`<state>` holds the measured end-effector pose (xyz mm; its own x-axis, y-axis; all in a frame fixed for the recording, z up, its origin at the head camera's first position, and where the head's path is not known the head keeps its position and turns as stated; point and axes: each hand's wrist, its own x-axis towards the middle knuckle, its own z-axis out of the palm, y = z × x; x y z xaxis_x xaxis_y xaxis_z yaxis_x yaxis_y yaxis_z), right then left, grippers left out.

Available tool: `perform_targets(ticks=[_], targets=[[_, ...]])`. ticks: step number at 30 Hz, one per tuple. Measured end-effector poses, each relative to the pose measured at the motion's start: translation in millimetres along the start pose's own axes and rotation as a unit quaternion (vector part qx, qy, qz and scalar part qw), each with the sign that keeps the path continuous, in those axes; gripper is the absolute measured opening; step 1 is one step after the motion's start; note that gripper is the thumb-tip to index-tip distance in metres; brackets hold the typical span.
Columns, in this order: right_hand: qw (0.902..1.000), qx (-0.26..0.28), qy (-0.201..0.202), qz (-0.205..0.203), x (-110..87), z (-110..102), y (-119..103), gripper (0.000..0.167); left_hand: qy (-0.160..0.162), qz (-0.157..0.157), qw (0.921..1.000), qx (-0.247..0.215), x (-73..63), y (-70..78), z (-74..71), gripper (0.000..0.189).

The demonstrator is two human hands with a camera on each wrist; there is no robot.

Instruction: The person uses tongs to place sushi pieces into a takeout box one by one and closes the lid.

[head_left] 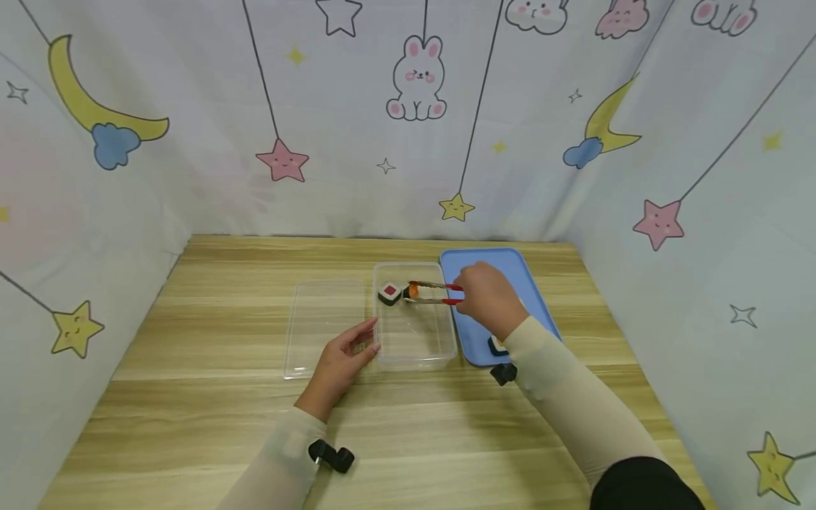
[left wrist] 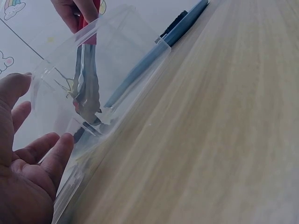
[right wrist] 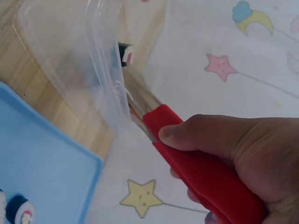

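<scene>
My right hand (head_left: 487, 294) grips red-handled metal tongs (right wrist: 196, 172), thumb along the red grip. Their tips reach over the clear plastic container (head_left: 417, 347) and pinch a sushi piece (head_left: 413, 291) with an orange top and dark wrap. Just left of it, inside the container, sits another sushi piece (head_left: 389, 293), white with a red centre. My left hand (head_left: 344, 361) is at the container's left wall, its fingers loosely extended; in the left wrist view fingertips (left wrist: 63, 142) lie right by the clear plastic.
A blue tray (head_left: 474, 340) stands right of the container, with a sushi piece (head_left: 497, 346) near its front edge, partly behind my right arm. To the left lies a clear lid (head_left: 321, 304) on the wooden table (head_left: 210, 340). A patterned curtain (head_left: 357, 198) hangs behind.
</scene>
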<state>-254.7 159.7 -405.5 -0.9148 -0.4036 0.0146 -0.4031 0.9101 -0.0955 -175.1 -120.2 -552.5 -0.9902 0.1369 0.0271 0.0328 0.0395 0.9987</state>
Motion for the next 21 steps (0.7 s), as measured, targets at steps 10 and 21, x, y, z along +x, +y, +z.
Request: perform_targets(ticks=[10,21], targets=[[0.9937,-0.097,0.025,-0.052,3.9,-6.6,-12.9,0.013,0.001,0.003,1.0000,0.007,-0.8,0.0,-1.3,0.051],[0.9953,-0.082,0.017,-0.048,3.7,-3.6,-11.9,0.022,0.005,0.000,0.9999,0.012,-0.4,1.6,0.4,0.052]])
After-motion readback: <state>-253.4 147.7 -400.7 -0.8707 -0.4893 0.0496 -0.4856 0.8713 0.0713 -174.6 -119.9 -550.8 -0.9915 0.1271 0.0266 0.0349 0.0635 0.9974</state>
